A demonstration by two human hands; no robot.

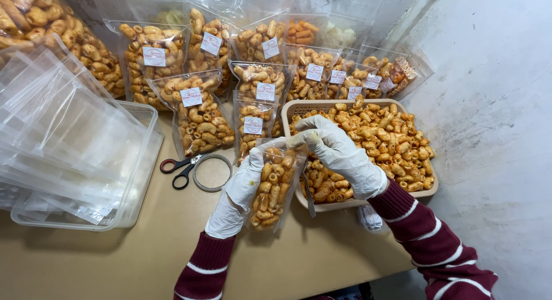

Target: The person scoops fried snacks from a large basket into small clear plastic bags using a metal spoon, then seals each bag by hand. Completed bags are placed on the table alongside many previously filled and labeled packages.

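At the centre of the frame the left hand (237,192), in a white glove, wraps around the side of a clear pouch (275,186) partly filled with orange curled snacks, its fingers closed on the plastic. The right hand (339,153), also gloved, comes in from the right and pinches the pouch's upper edge between its fingertips. The pouch hangs just above the brown tabletop (144,254), at the left edge of a beige basket (428,190) heaped with the same snacks. Behind, across the upper middle, stand filled pouches (198,113) with round white labels. To the left lie scissors (181,167) beside a thin ring (211,172), and at far left a clear tub (141,188) holds empty bags (57,133)
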